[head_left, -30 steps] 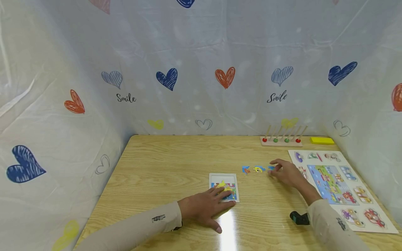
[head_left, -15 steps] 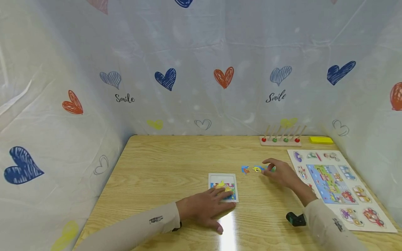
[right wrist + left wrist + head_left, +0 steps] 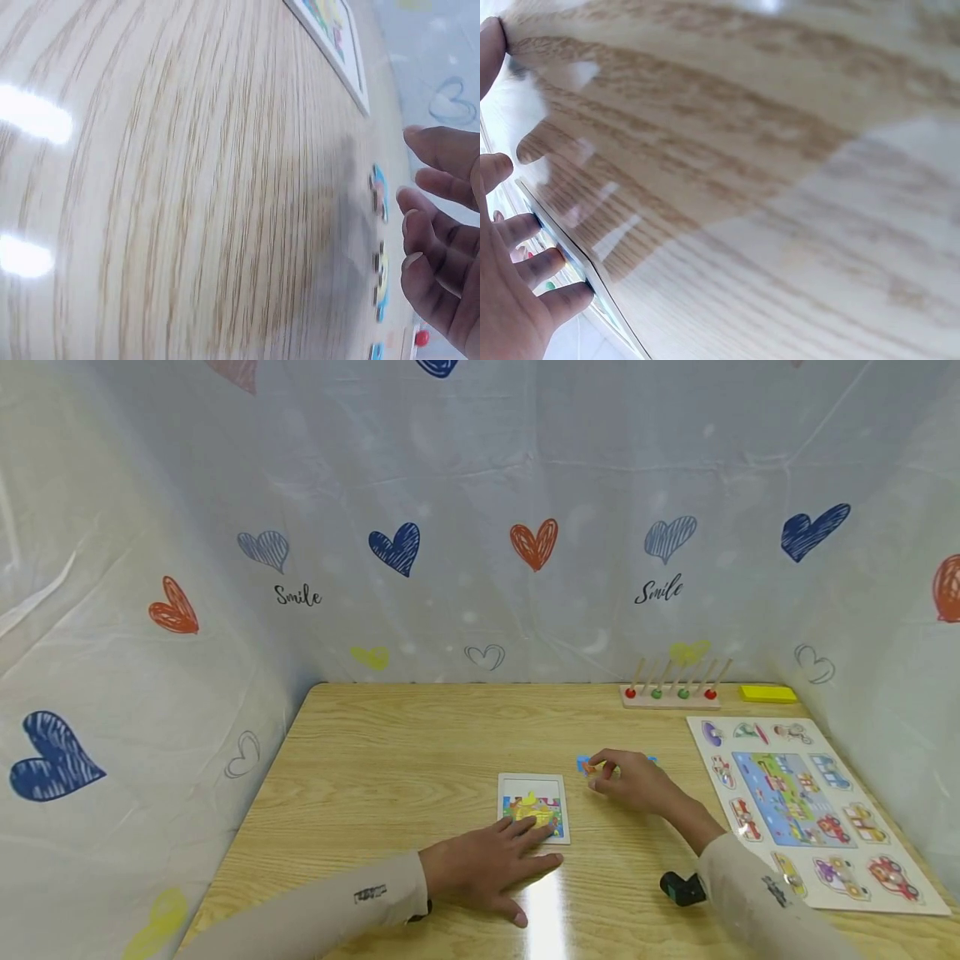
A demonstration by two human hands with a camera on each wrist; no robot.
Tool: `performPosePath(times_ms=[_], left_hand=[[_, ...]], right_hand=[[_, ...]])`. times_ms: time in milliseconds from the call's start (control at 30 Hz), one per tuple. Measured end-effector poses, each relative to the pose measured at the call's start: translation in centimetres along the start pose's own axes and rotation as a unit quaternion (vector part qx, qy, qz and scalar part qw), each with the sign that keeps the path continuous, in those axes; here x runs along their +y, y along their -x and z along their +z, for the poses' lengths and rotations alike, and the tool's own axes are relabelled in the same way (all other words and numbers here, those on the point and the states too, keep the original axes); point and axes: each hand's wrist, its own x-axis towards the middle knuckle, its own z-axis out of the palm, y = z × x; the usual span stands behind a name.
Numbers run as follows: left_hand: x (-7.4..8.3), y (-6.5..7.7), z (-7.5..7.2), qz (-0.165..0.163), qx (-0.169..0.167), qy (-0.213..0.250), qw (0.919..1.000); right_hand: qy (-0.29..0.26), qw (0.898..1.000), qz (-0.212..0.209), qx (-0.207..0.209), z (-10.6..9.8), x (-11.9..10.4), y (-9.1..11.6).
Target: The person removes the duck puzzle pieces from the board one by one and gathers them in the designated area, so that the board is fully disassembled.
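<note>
A small white-framed jigsaw puzzle (image 3: 528, 787) lies on the table, its lower part filled with colourful pieces and a yellow figure. My left hand (image 3: 491, 870) is spread flat, with fingertips on the puzzle's near part; the left wrist view shows those fingers at the frame edge (image 3: 585, 262). To the right of the frame, my right hand (image 3: 636, 781) hovers with bent fingers over loose jigsaw pieces. In the right wrist view its fingers stand apart from a blue-and-red piece (image 3: 379, 193), a yellow-and-blue piece (image 3: 382, 281) and a partly cut-off blue piece (image 3: 376, 351).
A large picture board (image 3: 795, 860) with vehicle shapes covers the table's right side. Behind it stand a wooden peg rack (image 3: 670, 697) with red and green beads and a yellow block (image 3: 768, 694). A heart-printed sheet (image 3: 465, 610) hangs around the table (image 3: 390, 735).
My right hand has moved left along the row, from the rightmost loose piece to the leftmost. My left hand has drawn back slightly, uncovering more of the yellow figure.
</note>
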Motion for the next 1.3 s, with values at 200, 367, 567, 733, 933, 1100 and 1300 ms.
performPosePath(times_ms=[200, 367, 567, 733, 933, 1100, 1300], left_hand=[[0.0, 0.0, 0.1, -0.002, 0.002, -0.003, 1.0], [-0.1, 0.0, 0.3, 0.002, 0.014, -0.014, 0.9998], [-0.1, 0.0, 0.3, 0.001, 0.012, -0.016, 0.9998], [-0.1, 0.1, 0.2, 0.002, 0.004, -0.002, 1.0], [-0.2, 0.1, 0.2, 0.002, -0.002, 0.008, 1.0], [-0.2, 0.2, 0.0, 0.001, -0.003, 0.019, 0.9998], [-0.3, 0.0, 0.0, -0.004, -0.012, 0.017, 0.9998]], right_hand=[[-0.007, 0.998, -0.044, -0.038, 0.9, -1.6, -0.7], [-0.026, 0.992, -0.084, -0.088, 1.7, -2.6, -1.5], [-0.025, 0.989, -0.094, -0.116, 2.7, -3.8, -2.7], [-0.03, 0.985, -0.1, -0.135, 3.4, -4.3, -3.6], [-0.013, 0.979, -0.116, -0.165, 4.0, -5.2, -4.6], [0.009, 0.975, -0.13, -0.182, 4.4, -5.9, -5.3], [0.036, 0.974, -0.125, -0.188, 4.9, -6.4, -5.5]])
